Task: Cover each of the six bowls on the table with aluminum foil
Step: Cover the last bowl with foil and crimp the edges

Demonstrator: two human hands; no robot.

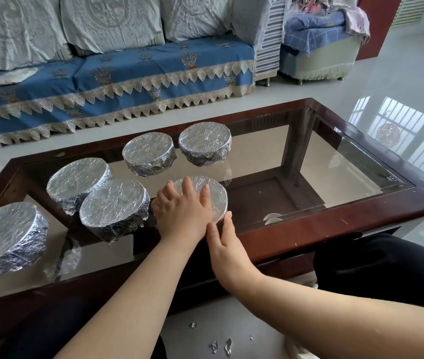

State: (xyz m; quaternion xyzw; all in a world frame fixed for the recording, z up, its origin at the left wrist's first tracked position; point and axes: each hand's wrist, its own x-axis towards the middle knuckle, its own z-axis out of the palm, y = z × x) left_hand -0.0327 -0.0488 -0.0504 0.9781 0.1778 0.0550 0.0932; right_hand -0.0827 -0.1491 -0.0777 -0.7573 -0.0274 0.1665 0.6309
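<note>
- I am looking down at a glass-topped table (361,216) with a dark wooden frame, and six bowls are sitting on it, all of them wrapped in foil.
- The nearest bowl (216,195) is standing close to the front edge of the table, just right of the middle of the group, with foil lying flat over its top.
- My left hand (182,211) is lying palm down on the left half of that foil, fingers spread and flat, pressing rather than pinching.
- My right hand (225,243) is resting against the near side of the same bowl, fingers together and straight, fingertips touching the foil at the rim; it is not closing around anything.
- Two wrapped bowls (115,206) are sitting just to the left, touching or nearly touching each other, and a further one (3,237) is standing at the far left edge of the view.
- Two more (204,142) are standing side by side at the back, slightly apart.
- Small foil scraps (221,345) are lying on the floor between my arms.
- A sofa (128,73) with a blue cover is standing behind the table.
</note>
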